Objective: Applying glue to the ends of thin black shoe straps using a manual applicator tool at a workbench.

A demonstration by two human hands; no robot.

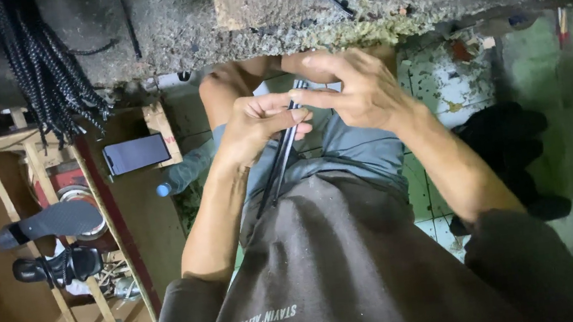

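My left hand [254, 125] is closed around thin black straps [281, 165] that run down toward my lap. Just to its right, my right hand [358, 92] pinches the upper end of the same straps between fingertips and thumb. Both hands hover above my knees, over grey shorts [350, 150]. The straps' lower ends disappear behind my dark shirt.
A wooden rack [57, 230] on the left holds a black heeled sole [49, 222], a black sandal [61, 266], a tin and a phone [136, 153]. Braided black cords [45, 66] hang top left. A worn workbench edge [329, 30] lies ahead; a black bag [508, 150] sits right.
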